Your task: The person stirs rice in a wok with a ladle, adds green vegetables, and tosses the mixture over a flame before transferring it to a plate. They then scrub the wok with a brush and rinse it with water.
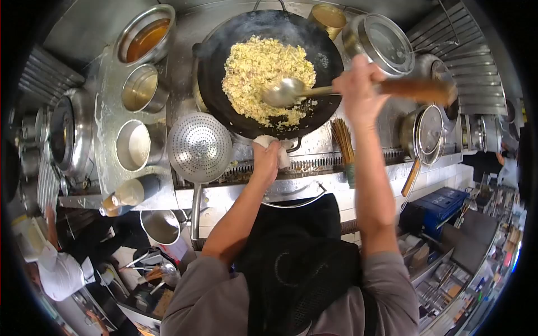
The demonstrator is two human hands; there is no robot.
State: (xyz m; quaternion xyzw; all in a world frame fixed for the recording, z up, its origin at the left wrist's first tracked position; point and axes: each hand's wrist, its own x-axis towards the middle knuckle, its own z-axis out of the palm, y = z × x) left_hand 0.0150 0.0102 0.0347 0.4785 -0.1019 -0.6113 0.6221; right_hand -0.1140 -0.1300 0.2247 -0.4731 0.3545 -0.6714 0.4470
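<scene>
A large black wok [213, 84] sits on the range, and fried rice with egg [263, 73] fills its middle. My right hand [361, 92] is wrapped round the handle of a metal ladle [284, 92], whose wooden end sticks out to the right. The ladle's bowl rests in the rice and looks slightly blurred. At the wok's near rim, my left hand [267, 162] grips a folded white cloth [280, 152] pressed against the edge, beside the near loop handle [296, 145]. The cloth hides what the fingers touch beneath it.
A perforated strainer [200, 147] lies left of the wok. Metal pots [140, 89], a bowl of brown liquid [148, 40] and a bottle [130, 193] stand further left. A bamboo brush [343, 140] and lidded pots [386, 45] are right. Another person [61, 271] is at lower left.
</scene>
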